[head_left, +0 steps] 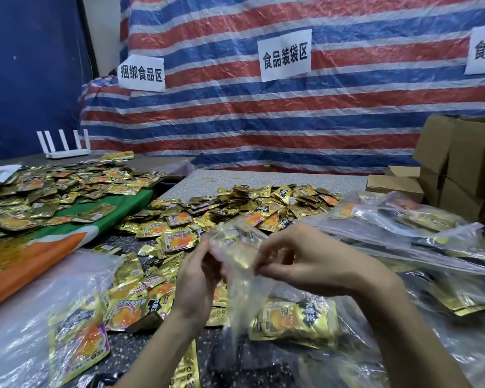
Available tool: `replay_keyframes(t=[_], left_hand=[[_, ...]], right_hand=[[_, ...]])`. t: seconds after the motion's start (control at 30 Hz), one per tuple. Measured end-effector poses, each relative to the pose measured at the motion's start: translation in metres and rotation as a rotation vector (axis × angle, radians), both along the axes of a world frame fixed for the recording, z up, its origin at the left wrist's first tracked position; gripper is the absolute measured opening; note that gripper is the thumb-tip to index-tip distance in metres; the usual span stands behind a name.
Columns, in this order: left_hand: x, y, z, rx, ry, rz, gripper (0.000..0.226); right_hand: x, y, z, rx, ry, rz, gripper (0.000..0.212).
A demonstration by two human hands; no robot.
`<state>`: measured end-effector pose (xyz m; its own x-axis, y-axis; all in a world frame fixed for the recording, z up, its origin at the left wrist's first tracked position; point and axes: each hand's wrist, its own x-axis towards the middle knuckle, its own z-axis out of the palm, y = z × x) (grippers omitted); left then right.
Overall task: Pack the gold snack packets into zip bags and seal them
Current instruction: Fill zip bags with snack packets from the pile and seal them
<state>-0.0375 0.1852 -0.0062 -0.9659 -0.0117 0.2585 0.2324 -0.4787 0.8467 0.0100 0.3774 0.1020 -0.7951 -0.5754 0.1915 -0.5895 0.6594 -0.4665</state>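
Note:
A clear zip bag [237, 249] hangs between my two hands above the table, with gold snack packets showing through its film. My left hand [198, 278] grips the bag's left side. My right hand [300, 260] pinches its top edge with thumb and fingertips. The red zip line runs between the two hands. Loose gold snack packets [235, 208] lie in a heap just beyond the hands and more lie under them.
Filled zip bags [403, 228] pile up at the right, and another filled bag [67, 329] lies at the lower left. A second heap of packets [45, 191] covers a green and orange cloth at left. Cardboard boxes [457, 161] stand at the far right. A white router [65, 145] sits at the back left.

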Motion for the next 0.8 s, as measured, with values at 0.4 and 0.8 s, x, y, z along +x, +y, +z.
replay_keyframes(t=[0.4,0.8], left_hand=[[-0.103,0.036,-0.041,-1.592,-0.423,0.475,0.042],[-0.118,0.008,-0.022,-0.882,-0.575,0.426,0.033]], right_hand=[[-0.002,0.004,0.001,-0.012,0.062,-0.104,0.014],[-0.003,-0.001,-0.002,-0.016,0.065,-0.079,0.023]])
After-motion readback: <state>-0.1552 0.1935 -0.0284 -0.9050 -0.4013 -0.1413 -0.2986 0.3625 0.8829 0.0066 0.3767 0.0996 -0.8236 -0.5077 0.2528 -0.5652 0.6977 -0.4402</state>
